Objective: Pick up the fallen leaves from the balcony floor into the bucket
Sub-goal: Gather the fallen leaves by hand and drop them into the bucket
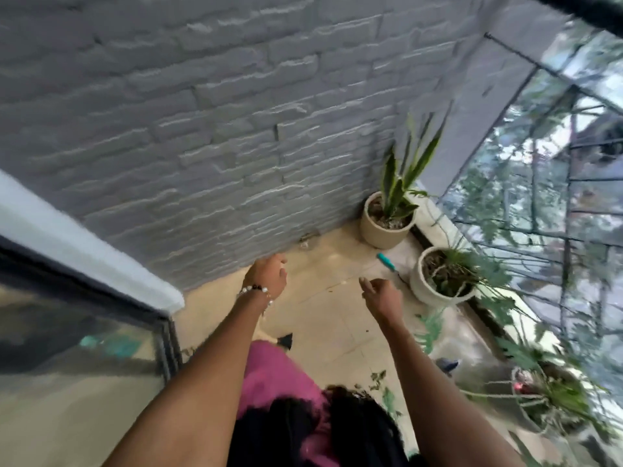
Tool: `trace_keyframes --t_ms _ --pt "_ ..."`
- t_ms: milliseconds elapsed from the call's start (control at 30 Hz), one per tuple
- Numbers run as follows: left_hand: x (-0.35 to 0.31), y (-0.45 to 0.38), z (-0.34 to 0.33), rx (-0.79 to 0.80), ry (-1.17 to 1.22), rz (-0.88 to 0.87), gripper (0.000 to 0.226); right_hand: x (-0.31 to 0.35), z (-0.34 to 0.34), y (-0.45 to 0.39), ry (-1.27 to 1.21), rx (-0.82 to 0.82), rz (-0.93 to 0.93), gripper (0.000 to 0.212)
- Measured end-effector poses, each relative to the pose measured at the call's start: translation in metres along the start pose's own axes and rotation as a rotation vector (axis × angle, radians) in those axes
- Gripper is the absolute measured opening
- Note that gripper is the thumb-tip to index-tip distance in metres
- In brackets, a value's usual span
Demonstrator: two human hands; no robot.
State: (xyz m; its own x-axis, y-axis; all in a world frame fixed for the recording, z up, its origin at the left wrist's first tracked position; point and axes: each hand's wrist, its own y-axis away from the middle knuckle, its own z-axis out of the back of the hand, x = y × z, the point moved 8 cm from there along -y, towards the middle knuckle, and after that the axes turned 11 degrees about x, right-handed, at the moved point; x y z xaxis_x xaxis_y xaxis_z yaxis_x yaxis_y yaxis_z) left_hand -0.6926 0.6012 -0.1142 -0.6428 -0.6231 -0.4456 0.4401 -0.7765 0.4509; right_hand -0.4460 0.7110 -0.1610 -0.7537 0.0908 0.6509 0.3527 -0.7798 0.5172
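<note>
Both hands out over the floor [323, 318], empty: left hand [266, 276] loosely curled, right hand [381, 296] relaxed. Leaves [379, 379] low, near the knees; bucket unseen. Risk: blurred, swinging view; overreaching past leaves, brushing the pot [435, 281].

Whole frame motion-blurred. Small clear object [308, 242] at the wall base, centre frame: can't tell what it is. Lower-right plant pot [539, 396] mostly hidden by foliage; both forearms cut off by the bottom edge.
</note>
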Motion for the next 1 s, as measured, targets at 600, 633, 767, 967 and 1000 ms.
trace_keyframes --t_ms 600,633,767,967,1000 --pt "-0.319 -0.168 -0.133 0.515 -0.547 -0.802 0.029 -0.159 0.105 0.019 -0.54 -0.551 -0.609 0.037" --pt "-0.328 -0.174 -0.138 0.54 -0.598 -0.829 0.03 -0.173 0.101 0.021 -0.6 -0.592 -0.658 0.037" --pt "-0.362 -0.199 -0.155 0.629 -0.743 -0.918 0.03 -0.216 0.075 0.025 -0.846 -0.798 -0.782 0.03" --pt "-0.399 -0.157 -0.205 0.756 -0.91 -1.085 0.032 -0.191 0.049 0.068 -1.053 -1.014 -0.923 0.033" --pt "-0.402 -0.141 -0.215 0.794 -0.929 -1.129 0.032 -0.195 0.035 0.077 -1.117 -1.053 -0.955 0.032"
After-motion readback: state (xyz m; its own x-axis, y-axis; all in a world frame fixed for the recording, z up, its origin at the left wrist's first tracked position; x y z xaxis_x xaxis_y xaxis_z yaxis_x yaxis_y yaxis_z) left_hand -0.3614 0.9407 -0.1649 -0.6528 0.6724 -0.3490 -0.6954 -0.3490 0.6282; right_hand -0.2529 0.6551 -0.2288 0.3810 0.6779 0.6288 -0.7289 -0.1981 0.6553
